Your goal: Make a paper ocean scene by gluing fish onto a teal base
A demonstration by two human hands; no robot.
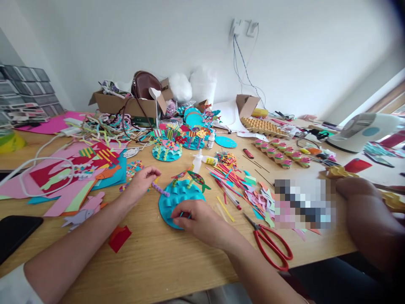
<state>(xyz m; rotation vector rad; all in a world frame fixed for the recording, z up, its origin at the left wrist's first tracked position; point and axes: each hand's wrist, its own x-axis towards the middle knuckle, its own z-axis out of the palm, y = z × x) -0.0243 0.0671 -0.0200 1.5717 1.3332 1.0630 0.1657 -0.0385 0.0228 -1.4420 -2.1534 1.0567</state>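
A round blue paper disc [164, 211] with rows of curled blue strips lies on the table before me. Two paper fish, one green and red [198, 179], stand over its back part on stems. My right hand [198, 217] is over the disc's front right, thumb and fingers closed together against it; what they pinch is hidden. Left of the disc, my left hand [141, 183] is raised with its fingertips pressed together, and I cannot make out anything in them. Close by it, a purple crinkled strip [161, 190] slants down to the disc's left edge.
Red-handled scissors [274, 247] lie front right, near paper scraps [259, 196]. Behind the disc are glue bottles [196, 161] and finished fish pieces [167, 152]. Coloured paper sheets [28, 181] and a black phone [17, 234] are left. Another person's arm [363, 211] reaches in from the right.
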